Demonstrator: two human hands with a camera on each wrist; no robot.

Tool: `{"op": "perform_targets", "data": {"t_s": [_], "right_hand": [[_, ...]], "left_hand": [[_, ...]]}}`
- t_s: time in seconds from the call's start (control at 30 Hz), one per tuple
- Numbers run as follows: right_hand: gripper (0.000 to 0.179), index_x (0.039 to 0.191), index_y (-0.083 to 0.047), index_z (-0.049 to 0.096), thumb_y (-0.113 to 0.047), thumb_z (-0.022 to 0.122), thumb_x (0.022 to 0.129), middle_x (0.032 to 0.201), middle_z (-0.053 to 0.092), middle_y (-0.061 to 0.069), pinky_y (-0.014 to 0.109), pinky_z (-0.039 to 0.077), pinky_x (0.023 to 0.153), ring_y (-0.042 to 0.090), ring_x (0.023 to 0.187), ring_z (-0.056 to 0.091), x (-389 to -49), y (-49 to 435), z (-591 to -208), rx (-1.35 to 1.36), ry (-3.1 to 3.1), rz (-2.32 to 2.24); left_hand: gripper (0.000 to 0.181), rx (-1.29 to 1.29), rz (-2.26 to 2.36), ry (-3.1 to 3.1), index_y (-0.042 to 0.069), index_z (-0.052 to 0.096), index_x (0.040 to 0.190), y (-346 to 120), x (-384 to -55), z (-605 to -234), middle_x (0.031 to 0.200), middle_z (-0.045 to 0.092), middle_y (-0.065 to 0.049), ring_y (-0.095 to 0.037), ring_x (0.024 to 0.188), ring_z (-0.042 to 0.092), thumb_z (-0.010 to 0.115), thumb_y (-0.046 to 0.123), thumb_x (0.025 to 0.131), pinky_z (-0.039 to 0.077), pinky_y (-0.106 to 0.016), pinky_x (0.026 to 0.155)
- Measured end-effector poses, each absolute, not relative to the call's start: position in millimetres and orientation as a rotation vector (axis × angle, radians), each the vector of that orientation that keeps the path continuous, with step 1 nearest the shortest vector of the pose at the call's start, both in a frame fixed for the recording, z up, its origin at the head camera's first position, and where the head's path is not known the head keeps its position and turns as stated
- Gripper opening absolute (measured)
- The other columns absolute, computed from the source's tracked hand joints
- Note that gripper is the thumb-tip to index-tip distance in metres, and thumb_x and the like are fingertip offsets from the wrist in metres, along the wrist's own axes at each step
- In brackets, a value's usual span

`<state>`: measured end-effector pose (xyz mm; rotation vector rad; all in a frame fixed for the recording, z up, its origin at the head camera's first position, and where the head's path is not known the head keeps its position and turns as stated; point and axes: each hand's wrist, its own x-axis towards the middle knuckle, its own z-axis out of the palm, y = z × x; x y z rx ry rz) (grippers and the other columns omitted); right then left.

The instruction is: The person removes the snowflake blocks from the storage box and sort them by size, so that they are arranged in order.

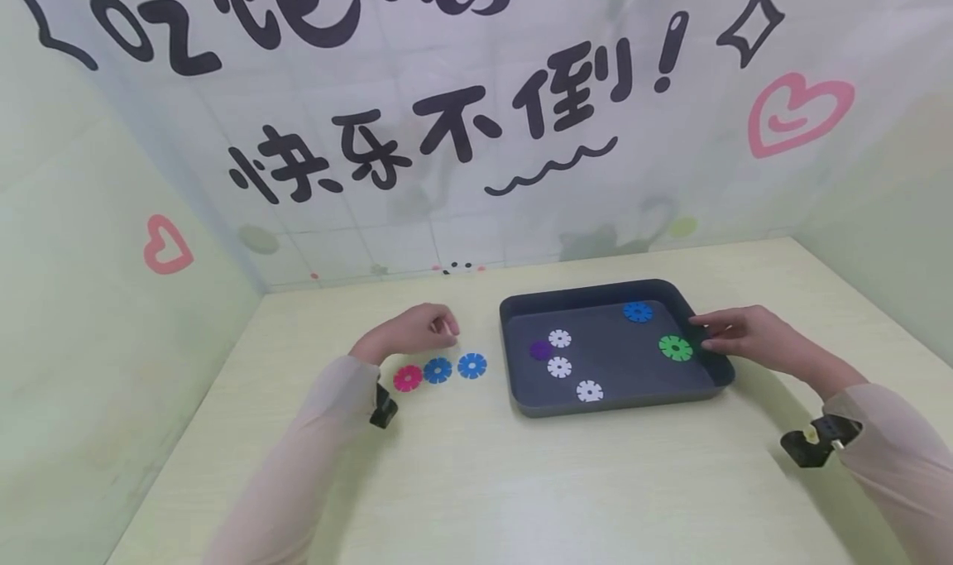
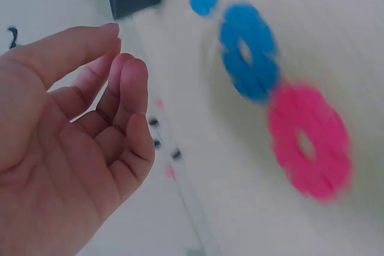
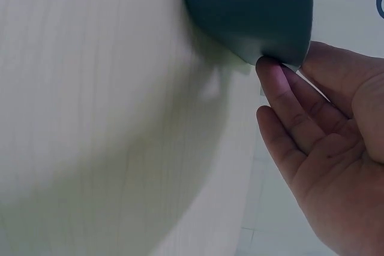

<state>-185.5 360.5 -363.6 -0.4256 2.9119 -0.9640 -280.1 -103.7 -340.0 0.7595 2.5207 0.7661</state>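
My left hand [image 1: 417, 331] hovers above the table just left of the tray, fingers loosely bent. Nothing shows between its fingertips in the left wrist view. Below it lie a pink notched disc [image 1: 407, 378], a blue notched disc [image 1: 438, 371] and another blue disc [image 1: 472, 366], in a row. With thumb and fingers, my right hand [image 1: 752, 340] pinches the right wall of the dark grey tray [image 1: 618, 404]; the tray's corner [image 3: 258, 22] fills the top of the right wrist view. Inside are a green disc [image 1: 675, 348], a blue disc [image 1: 638, 312], a purple disc [image 1: 541, 350] and several white discs [image 1: 590, 391].
The pale wooden table [image 1: 476, 482] meets a wall sheet [image 1: 417, 234] with black lettering at its back. Side walls stand to the left and right. Each wrist carries a small black camera, such as the right camera [image 1: 807, 447].
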Motion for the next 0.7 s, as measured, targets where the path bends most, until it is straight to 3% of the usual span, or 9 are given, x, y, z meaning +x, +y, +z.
{"op": "perform_targets", "data": {"t_s": [0.37, 0.7], "right_hand": [[0.041, 0.116, 0.012, 0.055, -0.006, 0.068, 0.081, 0.102, 0.061, 0.027, 0.025, 0.050, 0.064, 0.036, 0.089, 0.062, -185, 361, -365, -0.426, 2.902, -0.983], [0.041, 0.115, 0.011, 0.056, -0.006, 0.068, 0.081, 0.100, 0.062, 0.024, 0.025, 0.050, 0.063, 0.032, 0.085, 0.063, -185, 362, -365, -0.423, 2.911, -0.996]], "left_hand": [[0.015, 1.077, 0.756, 2.408, 0.002, 0.059, 0.101, -2, -280, -329, 0.090, 0.059, -0.003, -0.014, 0.083, 0.054, 0.059, 0.009, 0.088, 0.044, -0.022, 0.073], [0.014, 1.114, 0.655, 2.359, 0.008, 0.060, 0.101, 65, -270, -326, 0.090, 0.058, 0.001, -0.010, 0.080, 0.054, 0.061, 0.012, 0.088, 0.043, -0.019, 0.070]]}}
